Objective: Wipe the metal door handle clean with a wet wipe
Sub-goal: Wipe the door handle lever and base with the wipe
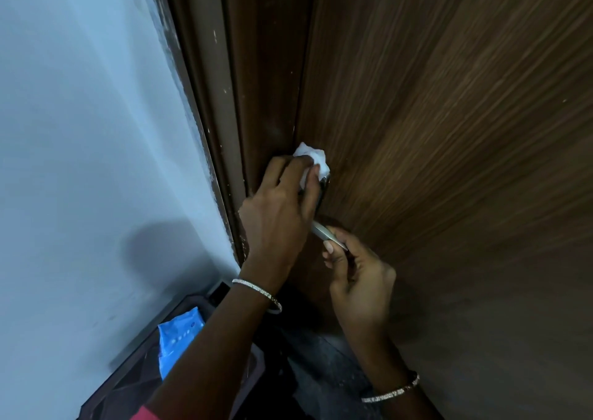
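A crumpled white wet wipe (316, 160) is pressed against the upper part of the metal door handle's plate on the brown wooden door (449, 131). My left hand (279, 214) holds the wipe with its fingertips and covers most of the plate. Below it, the silver lever of the door handle (322, 232) sticks out toward me. My right hand (356, 278) grips the lever's free end between thumb and fingers. Both wrists wear thin bracelets.
The dark door frame (224, 115) runs along the door's left edge, with a pale blue-white wall (96, 131) beyond it. A blue wet wipe packet (178, 333) lies on a dark surface below my left forearm.
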A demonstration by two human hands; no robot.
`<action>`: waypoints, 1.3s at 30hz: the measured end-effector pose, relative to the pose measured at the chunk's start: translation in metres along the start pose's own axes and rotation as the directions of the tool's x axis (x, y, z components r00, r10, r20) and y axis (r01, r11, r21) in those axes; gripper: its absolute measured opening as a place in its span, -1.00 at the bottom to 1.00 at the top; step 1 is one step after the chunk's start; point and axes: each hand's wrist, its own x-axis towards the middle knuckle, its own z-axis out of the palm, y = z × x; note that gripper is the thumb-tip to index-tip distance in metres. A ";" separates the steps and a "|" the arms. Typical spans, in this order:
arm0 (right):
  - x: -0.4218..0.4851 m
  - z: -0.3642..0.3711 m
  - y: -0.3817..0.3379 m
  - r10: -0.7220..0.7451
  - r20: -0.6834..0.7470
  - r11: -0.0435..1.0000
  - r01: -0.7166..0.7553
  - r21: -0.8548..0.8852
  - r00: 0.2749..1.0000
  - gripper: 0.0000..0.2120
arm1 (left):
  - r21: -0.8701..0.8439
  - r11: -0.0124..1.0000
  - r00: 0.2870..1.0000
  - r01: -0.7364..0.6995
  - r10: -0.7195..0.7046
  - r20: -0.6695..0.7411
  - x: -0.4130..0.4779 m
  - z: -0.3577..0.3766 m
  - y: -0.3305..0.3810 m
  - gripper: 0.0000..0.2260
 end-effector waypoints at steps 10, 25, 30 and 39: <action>-0.002 -0.002 -0.004 0.012 0.013 1.000 -0.012 -0.001 1.000 -0.78 | 0.009 0.943 0.939 -0.332 0.329 0.102 0.008 -0.006 -0.011 -0.80; -0.002 -0.002 -0.007 0.014 0.011 1.000 -0.013 -0.009 1.000 -0.78 | -0.043 0.908 0.888 -0.416 0.416 0.196 0.014 -0.012 -0.009 -0.86; -0.002 -0.005 -0.007 0.011 0.034 1.000 -0.011 -0.004 0.999 -0.78 | 0.022 0.931 0.926 -0.364 0.359 0.118 0.001 -0.001 -0.011 -0.84; -0.003 -0.002 -0.008 0.028 0.014 1.000 -0.028 -0.002 1.000 -0.78 | -0.234 0.957 0.975 0.170 -0.197 -0.099 -0.007 0.012 -0.024 -0.87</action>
